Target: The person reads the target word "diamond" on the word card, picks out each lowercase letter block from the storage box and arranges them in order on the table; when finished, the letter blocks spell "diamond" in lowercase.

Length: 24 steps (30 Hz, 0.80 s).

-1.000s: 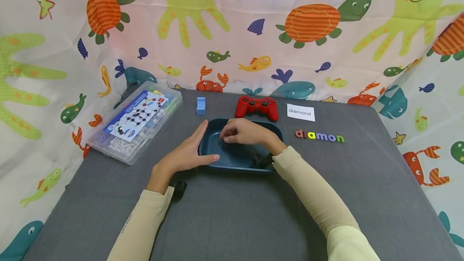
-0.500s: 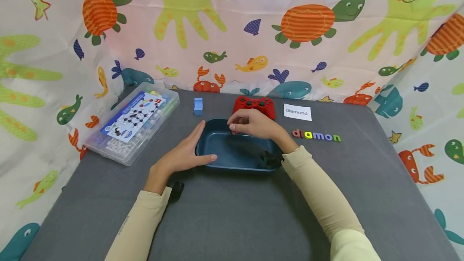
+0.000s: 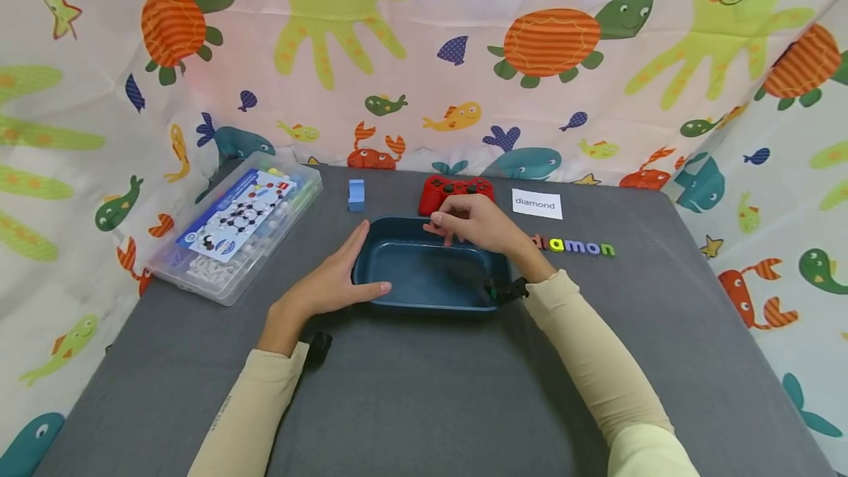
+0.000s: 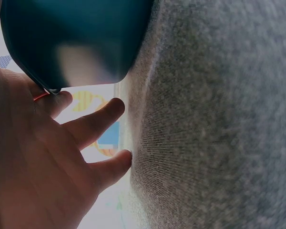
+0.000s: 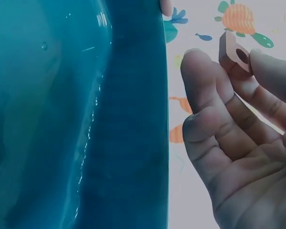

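A dark blue tray [image 3: 417, 282] sits on the grey table. My left hand [image 3: 318, 282] rests against its left end, fingers straight and spread, thumb lying at the front rim. Over the tray's back rim, my right hand [image 3: 480, 223] pinches a small reddish toy letter [image 5: 227, 55] between thumb and a finger. In the right wrist view a round hole shows in the letter, beside the tray wall. Colourful toy letters [image 3: 575, 246] spelling "diamon" lie right of the tray, their left end partly hidden by my right wrist. Above them lies a white card [image 3: 536, 204] reading "diamond".
Behind the tray is a red game controller [image 3: 439, 193], partly covered by my right hand. A blue block [image 3: 356, 196] stands left of it. A clear plastic case [image 3: 235, 227] with a molecule label lies at the left. Patterned cloth hangs around the table.
My right hand has risen from inside the tray to above its back rim, bringing the reddish letter along. The left hand keeps its place on the tray. The whole view has shifted slightly.
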{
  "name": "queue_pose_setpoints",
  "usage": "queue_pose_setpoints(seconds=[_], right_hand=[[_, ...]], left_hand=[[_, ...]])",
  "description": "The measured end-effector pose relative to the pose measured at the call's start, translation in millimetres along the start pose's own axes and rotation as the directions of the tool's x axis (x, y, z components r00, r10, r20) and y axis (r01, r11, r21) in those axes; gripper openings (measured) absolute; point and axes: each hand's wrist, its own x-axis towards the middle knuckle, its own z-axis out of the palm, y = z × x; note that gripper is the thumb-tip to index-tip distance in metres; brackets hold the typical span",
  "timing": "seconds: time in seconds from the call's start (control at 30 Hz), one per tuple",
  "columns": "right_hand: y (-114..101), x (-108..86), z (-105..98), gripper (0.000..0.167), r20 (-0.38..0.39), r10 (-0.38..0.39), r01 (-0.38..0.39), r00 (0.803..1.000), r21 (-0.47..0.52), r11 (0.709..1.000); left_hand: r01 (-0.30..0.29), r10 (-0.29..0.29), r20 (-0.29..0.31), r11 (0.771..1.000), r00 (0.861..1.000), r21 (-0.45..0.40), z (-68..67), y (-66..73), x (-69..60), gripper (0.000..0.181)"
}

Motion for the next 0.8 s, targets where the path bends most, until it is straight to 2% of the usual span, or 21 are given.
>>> queue_pose_setpoints(seconds=[0.27, 0.5, 0.73, 0.8], right_hand=[[4, -8.6, -5, 0.019, -0.026, -0.006, 0.007, 1.000, 0.025, 1.000], [10, -17.1, -10, 0.024, -0.052, -0.042, 0.044, 0.998, 0.047, 0.998], [14, -22.8, -17, 0.027, -0.039, 0.006, 0.001, 0.999, 0.179, 0.984], [14, -25.4, -19, 0.028, -0.049, 0.021, -0.012, 0.999, 0.186, 0.982]], left_hand=[[0.013, -0.013, -0.002, 1.000, 1.000, 0.011, 0.1, -0.7, 0.4, 0.123], [0.012, -0.012, 0.002, 1.000, 1.000, 0.009, 0.6, -0.2, 1.9, 0.120], [0.007, -0.007, 0.002, 1.000, 1.000, 0.006, 0.5, -0.5, 0.3, 0.122], [0.004, -0.004, 0.004, 1.000, 1.000, 0.008, 0.6, -1.8, 1.0, 0.121]])
